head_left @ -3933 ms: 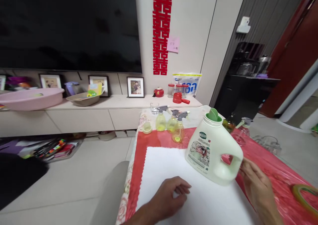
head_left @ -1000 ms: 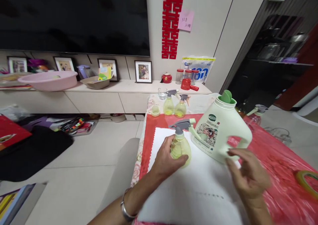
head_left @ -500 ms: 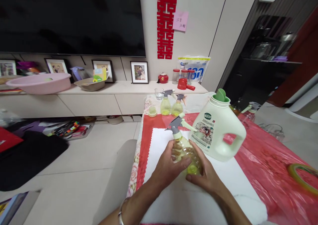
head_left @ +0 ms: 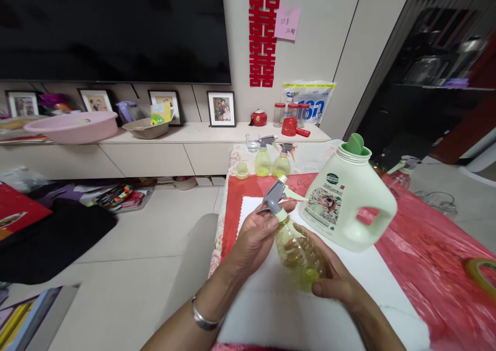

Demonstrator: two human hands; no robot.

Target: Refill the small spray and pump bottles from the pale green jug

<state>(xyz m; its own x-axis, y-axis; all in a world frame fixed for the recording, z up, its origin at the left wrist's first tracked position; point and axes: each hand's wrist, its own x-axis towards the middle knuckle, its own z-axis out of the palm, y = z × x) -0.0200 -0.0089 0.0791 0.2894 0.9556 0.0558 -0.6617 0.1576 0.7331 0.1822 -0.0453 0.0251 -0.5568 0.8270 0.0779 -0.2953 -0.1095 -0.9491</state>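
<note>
Both my hands hold a small spray bottle (head_left: pixel 299 254) of pale yellow liquid, tilted over the white cloth (head_left: pixel 294 309). My right hand (head_left: pixel 329 278) cups the bottle's body from below. My left hand (head_left: pixel 253 234) is closed around its neck, just under the grey trigger head (head_left: pixel 273 198). A large pale green detergent jug (head_left: pixel 346 201) with a green cap stands just beyond, to the right.
Two more spray bottles (head_left: pixel 271 161), a small yellow cap (head_left: pixel 242 171) and a glass (head_left: pixel 252 143) stand at the table's far end. A red plastic cover (head_left: pixel 430 263) lies over the table, a tape roll (head_left: pixel 482 273) at its right edge. Behind runs a low cabinet (head_left: pixel 155 149) carrying basins and photo frames.
I picked one spray bottle from the far group with my left hand, brought it near, then my right hand took its body. It is now tilted more, with my left hand at the neck.
</note>
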